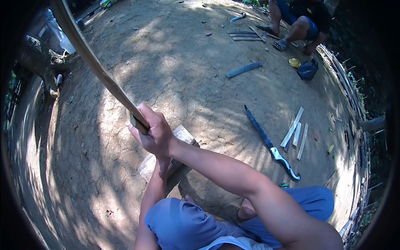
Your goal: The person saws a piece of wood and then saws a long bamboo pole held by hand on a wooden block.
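My right hand is closed around the lower end of a long bamboo strip, which rises away toward the upper left. A split or cut end of the strip shows beside my fingers. My left forearm comes up from below, and its hand is mostly hidden behind my right hand, so its fingers cannot be made out. Beneath my hands a pale rough block lies on the ground. To the right rests a hand saw with a dark blade and a white and black handle.
Several pale strips lie beyond the saw. Farther off are a dark flat strip, more strips, a dark plastic bag and a yellow item. Another person squats at the upper right. A tree trunk stands left.
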The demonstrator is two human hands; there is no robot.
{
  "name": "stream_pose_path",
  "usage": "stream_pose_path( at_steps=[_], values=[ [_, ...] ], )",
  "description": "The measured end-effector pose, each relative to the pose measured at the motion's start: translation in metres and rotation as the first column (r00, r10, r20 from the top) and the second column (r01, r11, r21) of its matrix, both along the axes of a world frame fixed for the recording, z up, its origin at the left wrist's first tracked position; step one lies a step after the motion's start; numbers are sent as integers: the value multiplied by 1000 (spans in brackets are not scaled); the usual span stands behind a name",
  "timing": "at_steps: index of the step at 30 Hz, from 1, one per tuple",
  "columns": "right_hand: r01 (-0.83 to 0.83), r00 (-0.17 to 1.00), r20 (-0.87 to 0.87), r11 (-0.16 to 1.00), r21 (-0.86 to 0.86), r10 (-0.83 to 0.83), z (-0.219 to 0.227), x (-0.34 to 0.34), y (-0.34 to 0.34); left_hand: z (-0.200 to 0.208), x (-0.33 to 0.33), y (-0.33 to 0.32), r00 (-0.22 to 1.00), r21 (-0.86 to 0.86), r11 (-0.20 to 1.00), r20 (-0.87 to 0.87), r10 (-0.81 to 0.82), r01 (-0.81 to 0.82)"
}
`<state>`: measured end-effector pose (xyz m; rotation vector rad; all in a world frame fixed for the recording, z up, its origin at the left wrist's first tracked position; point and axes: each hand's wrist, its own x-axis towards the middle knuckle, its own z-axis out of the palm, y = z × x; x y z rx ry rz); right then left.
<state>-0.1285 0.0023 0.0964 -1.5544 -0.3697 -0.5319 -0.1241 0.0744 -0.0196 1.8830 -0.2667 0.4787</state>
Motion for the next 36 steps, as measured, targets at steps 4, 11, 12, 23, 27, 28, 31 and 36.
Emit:
stream_pose_path(
  at_steps=[4, 11, 12, 23, 27, 28, 31, 36],
  values=[
    [1, 1000, 25, 1000, -17, -1, -1, -5, 2, -2, -9, -2, 1000, 8, 1000, -2, -14, 14],
    [17, 1000, 3, 1000, -23, -17, -3, -1, -2, 1, 0, -6, 1000, 21, 1000, 7, -23, 23],
    [-4, 1000, 16, 1000, 4, 3, -3, -1, 0, 3, 1, -3, 1000, 30, 999, 9, -19, 19],
    [5, 998, -56, 936, 353, 16, 3, -9, -6, 30, -7, 14, 997, 160, 984, 15, -80, 77],
    [99, 946, -323, 937, 335, 16, -22, -17, -29, 36, -11, 33, 993, 361, 926, -65, -94, 111],
    [145, 901, -433, 928, 342, 18, -36, -23, -34, 31, -11, 41, 994, 465, 880, -82, -66, 97],
    [229, 809, -584, 947, 226, -56, -53, -47, -70, 20, -24, 40, 988, 670, 731, -151, -36, 129],
    [322, 624, -778, 882, 343, 75, -99, -70, -92, -12, -38, 43, 965, 774, 591, -262, -27, 227]
  ],
)
